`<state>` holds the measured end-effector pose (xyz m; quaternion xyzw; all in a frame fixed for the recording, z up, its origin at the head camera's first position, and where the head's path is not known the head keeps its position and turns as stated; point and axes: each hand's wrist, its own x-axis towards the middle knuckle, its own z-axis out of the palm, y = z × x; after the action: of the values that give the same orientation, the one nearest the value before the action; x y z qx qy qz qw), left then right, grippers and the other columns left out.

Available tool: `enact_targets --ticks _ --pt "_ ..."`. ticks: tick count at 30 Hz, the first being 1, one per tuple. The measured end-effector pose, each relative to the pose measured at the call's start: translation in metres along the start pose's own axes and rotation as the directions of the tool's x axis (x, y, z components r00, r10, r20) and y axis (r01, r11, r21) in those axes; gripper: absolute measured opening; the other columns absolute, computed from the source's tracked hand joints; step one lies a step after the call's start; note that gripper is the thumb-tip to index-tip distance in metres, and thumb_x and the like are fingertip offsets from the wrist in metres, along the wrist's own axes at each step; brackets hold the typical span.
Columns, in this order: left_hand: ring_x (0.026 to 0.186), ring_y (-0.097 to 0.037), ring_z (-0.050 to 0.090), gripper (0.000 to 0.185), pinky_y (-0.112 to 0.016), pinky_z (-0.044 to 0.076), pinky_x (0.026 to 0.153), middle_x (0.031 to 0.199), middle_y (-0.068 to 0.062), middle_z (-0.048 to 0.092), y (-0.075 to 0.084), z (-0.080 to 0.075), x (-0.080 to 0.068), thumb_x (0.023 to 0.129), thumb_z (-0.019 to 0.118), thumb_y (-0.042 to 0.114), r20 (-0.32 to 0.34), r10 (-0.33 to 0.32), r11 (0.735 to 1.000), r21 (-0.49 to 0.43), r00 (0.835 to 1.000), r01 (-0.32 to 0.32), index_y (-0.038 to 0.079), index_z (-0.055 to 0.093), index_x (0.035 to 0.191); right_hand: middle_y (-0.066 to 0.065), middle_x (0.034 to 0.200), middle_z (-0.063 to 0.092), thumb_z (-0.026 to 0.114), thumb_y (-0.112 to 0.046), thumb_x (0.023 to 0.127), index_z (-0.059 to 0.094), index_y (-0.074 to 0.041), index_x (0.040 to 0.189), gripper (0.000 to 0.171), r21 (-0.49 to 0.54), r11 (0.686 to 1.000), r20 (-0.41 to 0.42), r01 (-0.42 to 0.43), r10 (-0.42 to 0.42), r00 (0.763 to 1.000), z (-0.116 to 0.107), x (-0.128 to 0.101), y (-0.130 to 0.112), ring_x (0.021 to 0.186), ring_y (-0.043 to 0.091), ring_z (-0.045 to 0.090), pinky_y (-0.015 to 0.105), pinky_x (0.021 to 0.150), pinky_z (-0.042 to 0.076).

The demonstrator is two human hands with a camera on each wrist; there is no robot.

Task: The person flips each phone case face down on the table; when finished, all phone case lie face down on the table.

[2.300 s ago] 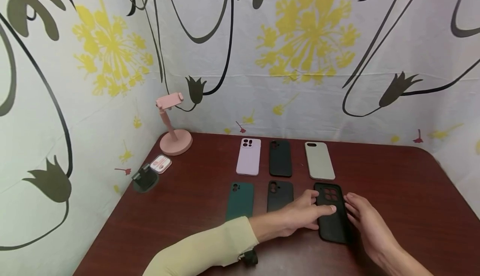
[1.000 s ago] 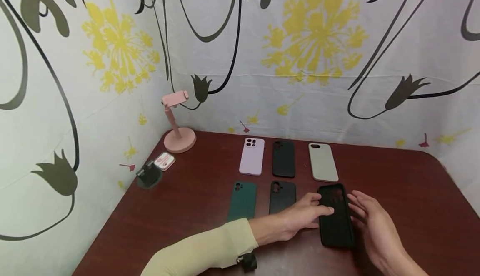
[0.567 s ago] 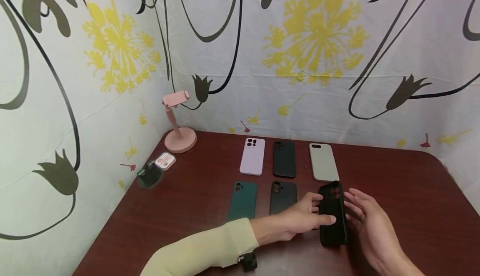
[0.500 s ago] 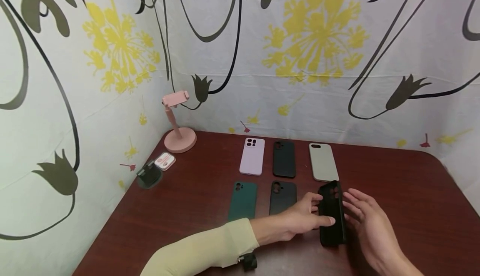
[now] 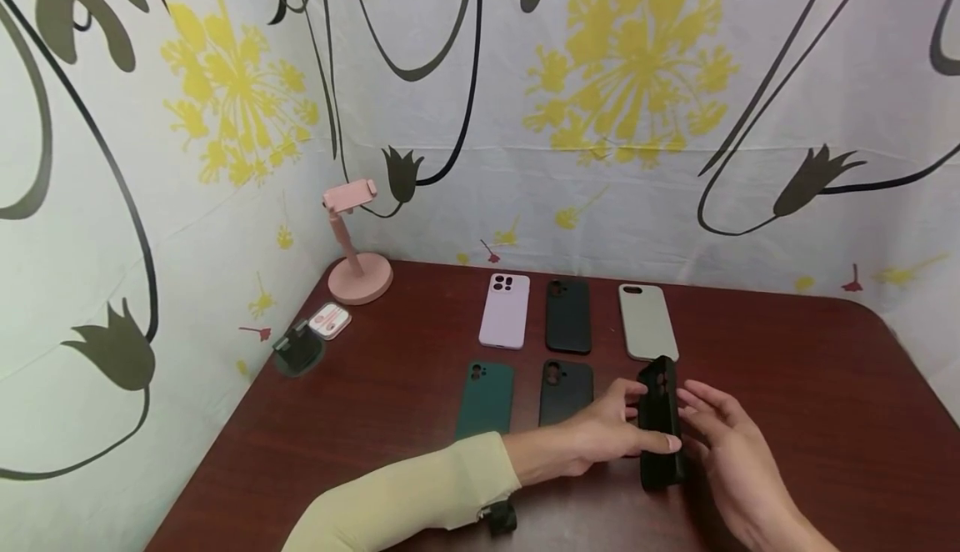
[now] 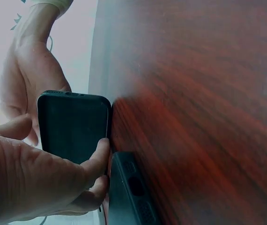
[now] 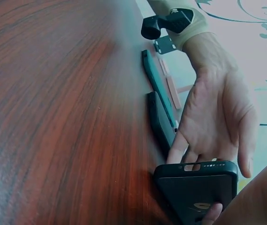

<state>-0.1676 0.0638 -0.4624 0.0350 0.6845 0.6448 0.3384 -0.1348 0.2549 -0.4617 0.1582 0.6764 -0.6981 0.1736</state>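
Black and matte, the phone case (image 5: pixel 660 423) stands tipped up on its long edge on the table (image 5: pixel 787 419), near the front right of the two rows of cases. The left hand (image 5: pixel 600 435) grips it, thumb curled over the upper edge and fingers (image 6: pixel 98 157) against the back. The right hand (image 5: pixel 731 452) lies alongside with fingers loosely spread, touching the other face. To turn it well, I'd say keep the lower edge planted, let the right palm receive the face, and steer clear of the dark case (image 5: pixel 565 389) just beside it and the beige case (image 5: pixel 647 321) behind.
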Motion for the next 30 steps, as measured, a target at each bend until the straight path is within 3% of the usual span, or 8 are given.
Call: enact_targets --ticks 3,6,11,17,20,23,26,30 --pt "0.141 -0.024 0.055 0.068 -0.042 0.058 0.106 0.145 -0.007 0.057 0.001 -0.001 -0.001 0.088 0.084 0.01 -0.003 0.003 0.999 0.034 1.0 -0.003 0.023 0.049 0.145 -0.002 0.165 0.03 0.045 -0.026 0.115 0.015 -0.024 0.168 0.061 -0.031 0.999 -0.012 -0.028 0.028 1.0 0.004 0.002 0.001 0.118 -0.011 0.053 0.015 0.096 0.052" --pt "0.139 -0.022 0.056 0.069 -0.039 0.056 0.107 0.144 -0.005 0.058 0.001 -0.004 -0.001 0.087 0.084 0.01 0.004 0.015 0.998 0.059 1.0 -0.015 0.024 0.049 0.145 0.003 0.169 0.026 0.05 -0.03 0.114 0.017 -0.022 0.168 0.064 -0.038 0.998 -0.01 -0.043 0.042 0.999 0.005 0.005 0.003 0.117 -0.009 0.055 0.016 0.095 0.054" --pt "0.141 -0.022 0.054 0.074 -0.039 0.057 0.106 0.147 -0.005 0.056 0.001 -0.008 -0.001 0.088 0.082 0.008 0.033 0.017 0.999 0.049 0.999 -0.019 0.025 0.046 0.151 -0.005 0.159 0.038 0.055 -0.044 0.11 0.022 -0.022 0.166 0.068 -0.014 0.998 0.008 -0.067 0.067 0.998 0.006 0.009 0.007 0.119 -0.004 0.057 0.02 0.097 0.055" --pt "0.147 -0.026 0.051 0.079 -0.045 0.059 0.105 0.154 -0.009 0.053 0.003 -0.013 -0.003 0.091 0.077 0.002 0.076 0.009 1.0 -0.01 0.997 -0.008 0.026 0.041 0.157 -0.02 0.144 0.043 0.046 -0.043 0.114 0.02 -0.022 0.167 0.062 0.001 0.996 0.043 -0.087 0.087 0.995 0.003 0.011 0.012 0.126 -0.003 0.047 0.019 0.1 0.053" --pt "0.148 -0.027 0.05 0.082 -0.048 0.061 0.102 0.158 -0.009 0.049 0.003 -0.014 -0.005 0.091 0.073 -0.005 0.096 0.023 0.998 -0.064 0.995 -0.017 0.026 0.038 0.159 -0.02 0.144 0.045 0.048 -0.042 0.113 0.018 -0.02 0.168 0.065 0.003 0.996 0.039 -0.09 0.09 0.995 0.003 0.013 0.013 0.122 -0.006 0.05 0.02 0.101 0.054" --pt "0.145 -0.026 0.052 0.086 -0.05 0.062 0.1 0.16 -0.007 0.044 0.003 -0.013 -0.005 0.09 0.069 -0.011 0.108 0.043 0.994 -0.108 0.993 -0.032 0.026 0.036 0.16 -0.008 0.157 0.042 0.052 -0.037 0.113 0.016 -0.017 0.169 0.07 -0.011 0.996 0.028 -0.086 0.087 0.996 0.004 0.015 0.014 0.113 -0.012 0.057 0.021 0.101 0.055" --pt "0.14 -0.026 0.056 0.088 -0.053 0.063 0.098 0.161 -0.006 0.043 0.003 -0.013 -0.006 0.09 0.066 -0.017 0.116 0.058 0.99 -0.135 0.992 -0.042 0.026 0.035 0.16 0.009 0.171 0.027 0.055 -0.031 0.112 0.013 -0.013 0.17 0.074 -0.03 0.997 0.028 -0.066 0.067 0.997 0.007 0.015 0.015 0.106 -0.017 0.059 0.019 0.102 0.056" --pt "0.135 -0.025 0.059 0.089 -0.055 0.064 0.093 0.16 -0.006 0.044 0.004 -0.014 -0.006 0.091 0.062 -0.022 0.127 0.072 0.99 -0.128 0.989 -0.055 0.029 0.036 0.159 0.015 0.176 0.016 0.061 -0.029 0.109 0.01 -0.01 0.17 0.081 -0.032 0.999 0.037 -0.04 0.041 0.998 0.01 0.015 0.017 0.106 -0.02 0.058 0.016 0.104 0.055"
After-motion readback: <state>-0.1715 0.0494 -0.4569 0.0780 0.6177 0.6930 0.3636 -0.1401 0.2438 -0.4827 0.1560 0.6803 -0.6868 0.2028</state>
